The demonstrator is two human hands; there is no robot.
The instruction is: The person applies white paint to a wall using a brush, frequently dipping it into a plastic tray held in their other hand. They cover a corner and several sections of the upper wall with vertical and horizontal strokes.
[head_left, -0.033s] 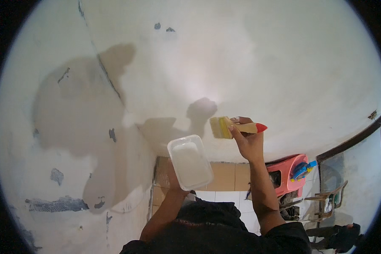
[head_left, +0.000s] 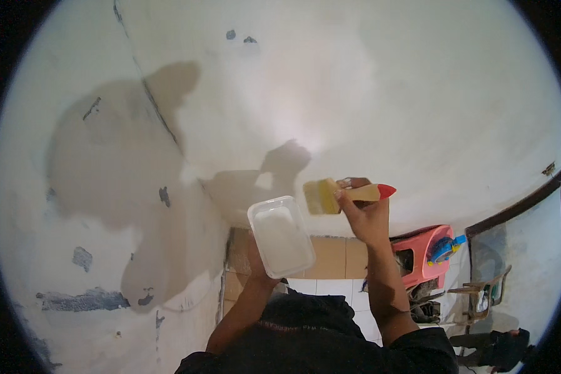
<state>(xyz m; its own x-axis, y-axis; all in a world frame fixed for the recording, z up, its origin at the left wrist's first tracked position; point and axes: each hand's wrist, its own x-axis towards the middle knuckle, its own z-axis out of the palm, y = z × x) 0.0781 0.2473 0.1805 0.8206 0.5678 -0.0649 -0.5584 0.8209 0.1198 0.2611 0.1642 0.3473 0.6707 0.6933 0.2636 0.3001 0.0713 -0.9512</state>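
Note:
My left hand (head_left: 257, 268) holds a rectangular translucent plastic container (head_left: 280, 243) with white liquid in it, at the lower middle of the head view. To its upper right, my right hand (head_left: 368, 218) grips a wide paintbrush (head_left: 321, 196) by its wooden, red-tipped handle. The pale bristles hang just above and right of the container's top corner, apart from it. Both hands are in front of a whitish wall (head_left: 417, 112), where their shadows fall.
The left wall (head_left: 87, 181) has grey bare patches and a cracked corner line. Below are tan and white floor tiles (head_left: 324, 258). At lower right stand a pink plastic stool (head_left: 421, 262) with a blue-yellow object (head_left: 442, 249), a wooden chair (head_left: 480, 293) and a dark, unclear clothed shape (head_left: 505, 349).
My right hand has lowered the brush slightly and leftward, closer to the container's rim. The container in my left hand has risen very slightly.

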